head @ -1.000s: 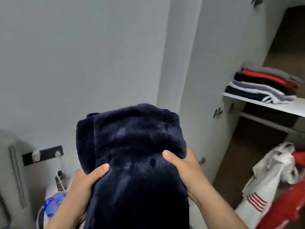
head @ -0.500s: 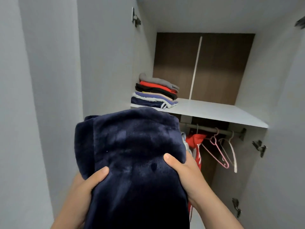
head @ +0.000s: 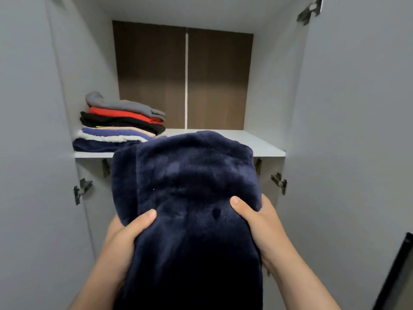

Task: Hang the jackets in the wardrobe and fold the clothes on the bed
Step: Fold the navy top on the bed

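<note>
Head | left hand + right hand grip one fleece | one stack

No text, label, brand or number can be read here. The navy fleece garment, which the left hand and the right hand grip, shows only plain fabric on the side that faces the camera. Up and to the left of the left hand, the pile of folded clothes has a small yellow mark, but it is too small to read.
</note>
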